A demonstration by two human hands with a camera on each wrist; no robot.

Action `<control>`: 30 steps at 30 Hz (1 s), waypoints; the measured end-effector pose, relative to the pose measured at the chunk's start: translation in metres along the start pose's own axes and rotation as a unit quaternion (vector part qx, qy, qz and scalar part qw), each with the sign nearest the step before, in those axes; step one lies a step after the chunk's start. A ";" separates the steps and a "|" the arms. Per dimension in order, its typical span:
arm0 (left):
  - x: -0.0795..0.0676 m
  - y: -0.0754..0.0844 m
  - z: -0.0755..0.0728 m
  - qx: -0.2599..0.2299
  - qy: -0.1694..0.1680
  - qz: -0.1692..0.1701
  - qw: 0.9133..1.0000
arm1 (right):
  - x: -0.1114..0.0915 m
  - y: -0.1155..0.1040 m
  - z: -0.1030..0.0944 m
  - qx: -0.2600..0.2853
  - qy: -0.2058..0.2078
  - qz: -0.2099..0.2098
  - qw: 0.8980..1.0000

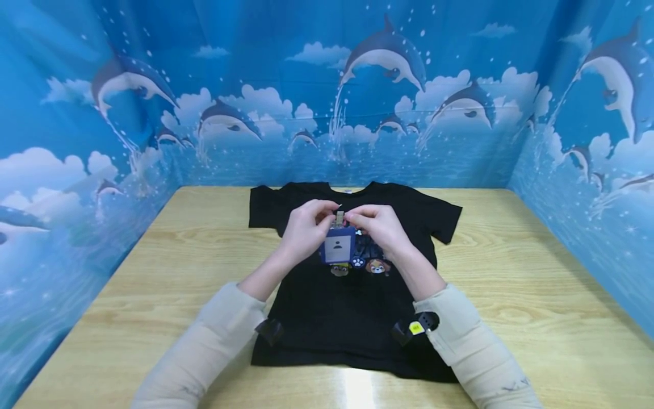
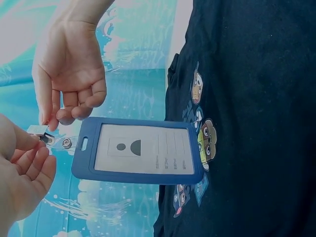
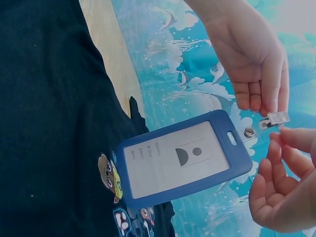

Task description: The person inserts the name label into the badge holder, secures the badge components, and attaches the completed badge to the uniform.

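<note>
Both hands meet over the chest of a black T-shirt (image 1: 327,324), at the metal clip (image 1: 339,217) of a blue badge holder (image 2: 88,165). The left hand (image 1: 309,230) pinches the clip from the left between thumb and fingers. From the other side, the right hand (image 1: 378,227) has its thumb and forefinger pinched at the clip. A clear strap with a round snap (image 3: 249,132) joins the clip to the slotted end of the holder. The holder hangs below the fingers, its white card (image 3: 173,163) with a printed person icon facing outward.
The T-shirt lies spread on a wooden table (image 1: 511,284), neck toward the back, cartoon print (image 1: 378,267) up. A blue dolphin-patterned curtain (image 1: 327,142) encloses the back and both sides. Dark straps with small devices (image 1: 426,322) sit on the wrists.
</note>
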State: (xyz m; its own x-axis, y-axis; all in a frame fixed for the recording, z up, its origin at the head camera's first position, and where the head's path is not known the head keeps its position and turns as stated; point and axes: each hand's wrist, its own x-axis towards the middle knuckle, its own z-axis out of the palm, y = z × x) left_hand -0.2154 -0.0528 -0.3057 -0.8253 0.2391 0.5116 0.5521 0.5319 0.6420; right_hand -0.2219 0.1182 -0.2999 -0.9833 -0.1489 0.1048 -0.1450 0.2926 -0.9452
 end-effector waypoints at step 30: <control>-0.017 -0.009 -0.027 0.014 -0.005 -0.026 1.000 | 0.006 0.001 0.027 0.125 -0.091 0.051 0.987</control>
State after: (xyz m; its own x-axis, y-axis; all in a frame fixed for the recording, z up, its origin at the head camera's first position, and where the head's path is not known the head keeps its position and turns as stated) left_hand -0.2029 -0.0836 -0.3049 -0.8540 0.2178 0.4724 0.5048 0.5663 0.6515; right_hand -0.2254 0.0917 -0.3088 -0.9519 -0.3047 -0.0309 0.0077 0.0771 -0.9970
